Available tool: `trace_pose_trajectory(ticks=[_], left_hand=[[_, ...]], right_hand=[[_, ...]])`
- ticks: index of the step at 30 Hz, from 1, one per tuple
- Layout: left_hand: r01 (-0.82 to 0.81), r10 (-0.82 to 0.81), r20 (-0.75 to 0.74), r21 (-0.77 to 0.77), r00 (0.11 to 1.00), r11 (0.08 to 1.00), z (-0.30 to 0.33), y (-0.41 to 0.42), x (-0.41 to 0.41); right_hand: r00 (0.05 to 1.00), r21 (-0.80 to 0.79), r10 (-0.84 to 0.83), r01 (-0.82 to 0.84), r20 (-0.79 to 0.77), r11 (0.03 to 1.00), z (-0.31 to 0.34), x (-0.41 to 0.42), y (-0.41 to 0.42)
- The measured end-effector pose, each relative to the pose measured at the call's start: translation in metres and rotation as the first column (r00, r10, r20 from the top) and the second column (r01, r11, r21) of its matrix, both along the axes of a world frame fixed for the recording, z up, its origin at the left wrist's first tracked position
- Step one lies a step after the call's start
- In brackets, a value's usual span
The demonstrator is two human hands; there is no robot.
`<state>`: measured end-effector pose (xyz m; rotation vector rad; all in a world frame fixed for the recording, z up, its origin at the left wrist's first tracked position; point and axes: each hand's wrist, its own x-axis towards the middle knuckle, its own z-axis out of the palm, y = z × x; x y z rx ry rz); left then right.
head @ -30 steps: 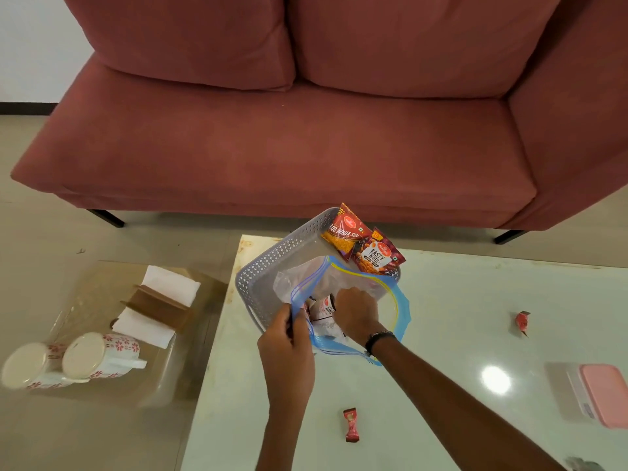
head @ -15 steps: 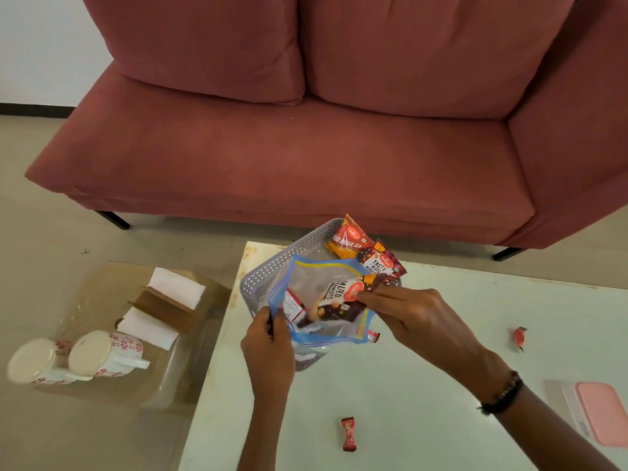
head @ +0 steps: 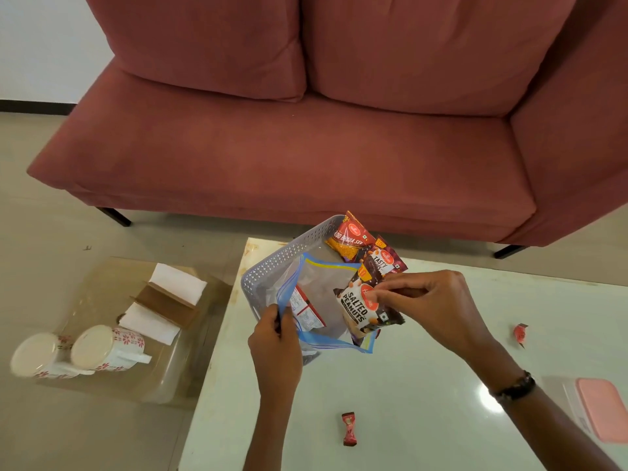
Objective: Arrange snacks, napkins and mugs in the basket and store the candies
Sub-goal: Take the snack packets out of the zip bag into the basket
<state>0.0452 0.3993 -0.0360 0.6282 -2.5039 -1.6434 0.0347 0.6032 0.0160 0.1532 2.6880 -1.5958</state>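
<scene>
A home living room: pink sofa (head: 306, 130), low white table (head: 424, 385).

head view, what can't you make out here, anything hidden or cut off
- Packet left in the zip bag: only its back panel shows through the plastic; print too small to read.
- Pink-lidded box: cut off by the right edge; contents unseen.
- Basket floor: covered by the bag and both hands.
- Tasty packet: lower half hidden behind the salted peanuts packet in the right hand.
- Two mugs: blurred, insides unseen.
</scene>
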Motion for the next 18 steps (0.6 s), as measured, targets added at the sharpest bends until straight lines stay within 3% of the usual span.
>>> trace_pose_trajectory(ticks=[5,10,14,18], left_hand=[[0.007,-0.007,-0.002,-0.01,1.0,1.0,-0.003,0.003,-0.002],[-0.005,0.005,0.0,-0.025,1.0,1.0,-0.008,-0.008,-0.007],[-0.008,0.009,0.02,-0.05,1.0,0.999,-0.013,-0.024,-0.008],[-0.013,0.013,0.008,-0.057,1.0,0.998,-0.014,-0.035,-0.007]], right_hand=[[0.999,-0.194,-0.009,0.016,0.036,0.981,0.014,-0.013,-0.005],[0.969,-0.25,-0.112,0.054,-0.222,0.967,0.052,-0.043,-0.005],[0.92,-0.117,-0.164,0.13,-0.357,0.985,0.051,-0.083,-0.008],[0.946,0.056,-0.148,0.172,-0.289,0.984,-0.012,-0.126,-0.013]])
